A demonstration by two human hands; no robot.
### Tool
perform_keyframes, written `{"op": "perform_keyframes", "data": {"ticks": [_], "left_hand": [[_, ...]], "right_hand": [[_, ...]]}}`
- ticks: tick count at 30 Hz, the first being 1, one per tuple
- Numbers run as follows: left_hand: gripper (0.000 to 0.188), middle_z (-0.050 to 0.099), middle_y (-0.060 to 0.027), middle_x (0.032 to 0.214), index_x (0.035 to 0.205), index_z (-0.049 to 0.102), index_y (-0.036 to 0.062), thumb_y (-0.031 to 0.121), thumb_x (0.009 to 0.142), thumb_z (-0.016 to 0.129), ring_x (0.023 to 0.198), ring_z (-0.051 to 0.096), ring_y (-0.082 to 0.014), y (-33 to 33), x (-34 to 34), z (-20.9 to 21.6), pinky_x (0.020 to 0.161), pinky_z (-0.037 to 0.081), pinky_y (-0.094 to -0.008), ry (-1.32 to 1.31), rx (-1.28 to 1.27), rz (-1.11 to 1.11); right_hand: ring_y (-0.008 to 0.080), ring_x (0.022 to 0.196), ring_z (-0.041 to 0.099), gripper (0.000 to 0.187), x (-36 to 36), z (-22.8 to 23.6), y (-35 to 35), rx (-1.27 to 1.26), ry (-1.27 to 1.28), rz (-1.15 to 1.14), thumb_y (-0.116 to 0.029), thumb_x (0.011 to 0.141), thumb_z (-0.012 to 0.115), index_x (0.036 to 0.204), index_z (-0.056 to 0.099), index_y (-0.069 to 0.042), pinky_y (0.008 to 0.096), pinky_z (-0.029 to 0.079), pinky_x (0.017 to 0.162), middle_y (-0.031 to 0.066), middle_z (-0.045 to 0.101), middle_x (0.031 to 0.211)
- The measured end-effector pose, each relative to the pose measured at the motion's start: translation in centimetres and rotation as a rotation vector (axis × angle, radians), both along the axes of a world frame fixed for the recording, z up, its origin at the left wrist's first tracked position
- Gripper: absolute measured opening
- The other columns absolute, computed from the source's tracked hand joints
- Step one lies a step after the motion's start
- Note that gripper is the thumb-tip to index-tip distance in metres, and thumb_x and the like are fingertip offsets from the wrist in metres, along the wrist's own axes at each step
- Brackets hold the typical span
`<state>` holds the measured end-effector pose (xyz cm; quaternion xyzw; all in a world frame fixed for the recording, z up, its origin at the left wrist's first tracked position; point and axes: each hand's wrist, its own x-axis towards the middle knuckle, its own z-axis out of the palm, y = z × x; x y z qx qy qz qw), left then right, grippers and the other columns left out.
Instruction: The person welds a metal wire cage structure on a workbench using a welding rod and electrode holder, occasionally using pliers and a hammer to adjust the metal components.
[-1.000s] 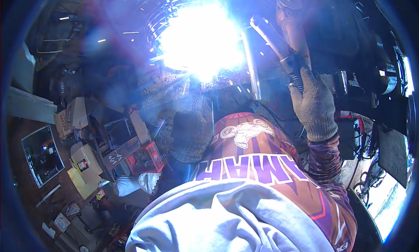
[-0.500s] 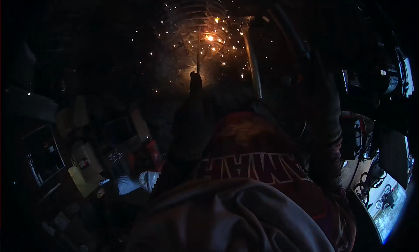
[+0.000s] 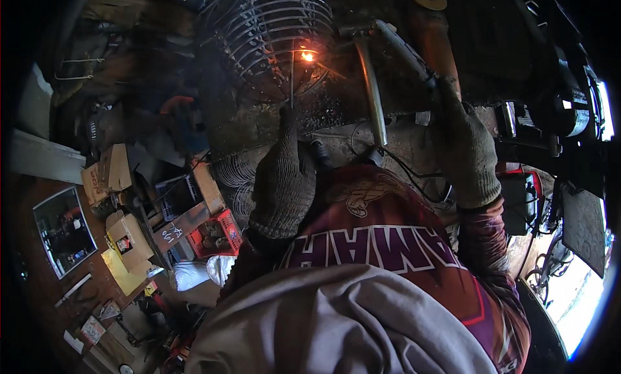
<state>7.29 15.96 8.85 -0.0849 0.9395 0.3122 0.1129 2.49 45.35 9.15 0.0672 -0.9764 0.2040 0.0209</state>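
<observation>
My left hand point(image 3: 283, 176), in a knitted work glove, is closed on a thin metal rod point(image 3: 292, 79). The rod reaches up to a round cage of bent metal bars point(image 3: 278, 13) on the dark worktable. A bright orange spot point(image 3: 307, 55) glows on the cage's near right side. My right hand point(image 3: 469, 154), gloved too, is closed around a grey welding electrode holder point(image 3: 404, 52), its front end pointing up and left. The fingertips are partly in shadow. Between my hands lies a hammer point(image 3: 370, 89), its head away from me.
An angle grinder point(image 3: 436, 41) with a disc lies beyond my right hand. Dark cables point(image 3: 414, 176) run below the table edge. Wire coils point(image 3: 236, 180), cardboard boxes point(image 3: 128, 238) and a red crate point(image 3: 217, 235) stand at the left. Bright daylight enters at the lower right.
The flying sparks have gone and the picture has brightened; one glowing spot is left on the cage. The electrode holder has shifted slightly left. My left hand stays in place on the rod.
</observation>
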Motion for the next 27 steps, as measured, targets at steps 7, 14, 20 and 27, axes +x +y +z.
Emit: {"op": "perform_keyframes", "data": {"ticks": [7, 14, 20, 27], "left_hand": [[0.071, 0.075, -0.0146, 0.093, 0.164, 0.03, 0.0059, -0.002, 0.097, 0.054, 0.074, 0.073, -0.0298, -0.4, 0.4, -1.1, 0.069, 0.057, -0.0428, 0.164, -0.05, -0.058], [0.038, 0.068, -0.0173, 0.105, 0.132, 0.058, -0.0049, 0.008, 0.097, 0.057, 0.095, 0.067, -0.0308, -1.7, 1.7, -1.9, 0.083, 0.054, -0.0428, 0.435, -0.565, -0.471], [0.036, 0.07, -0.0154, 0.101, 0.128, 0.064, -0.0036, 0.009, 0.095, 0.06, 0.088, 0.068, -0.0276, -2.0, 1.6, -2.6, 0.078, 0.054, -0.0396, 0.485, -0.655, -0.533], [0.056, 0.068, -0.0231, 0.092, 0.148, 0.047, -0.0044, 0.007, 0.096, 0.061, 0.075, 0.068, -0.0345, -0.8, 0.5, -2.2, 0.067, 0.054, -0.0441, 0.377, -0.343, -0.292]], "right_hand": [[0.0429, 0.095, 0.07, 0.06, -0.2, 0.8, -0.5, 0.051, -0.076, -0.033, -0.016, 0.096, 0.066, 0.153, 0.048, -0.011, 0.0504, 0.056, 0.077, 0.0238, 0.07, 0.106], [0.0369, 0.096, 0.072, 0.049, 0.2, -0.8, 0.3, 0.148, 0.098, 0.053, -0.02, 0.087, 0.076, 0.131, 0.062, -0.004, 0.0444, 0.059, 0.081, 0.0185, 0.069, 0.11], [0.0373, 0.096, 0.072, 0.047, 0.2, -0.6, 0.2, 0.138, 0.088, 0.04, -0.021, 0.088, 0.077, 0.13, 0.064, -0.004, 0.0449, 0.06, 0.08, 0.0206, 0.069, 0.111], [0.0319, 0.101, 0.073, 0.049, 0.5, -1.4, 0.1, 0.046, 0.131, -0.04, -0.019, 0.094, 0.071, 0.139, 0.059, -0.005, 0.0401, 0.061, 0.081, 0.0153, 0.073, 0.112]]}}
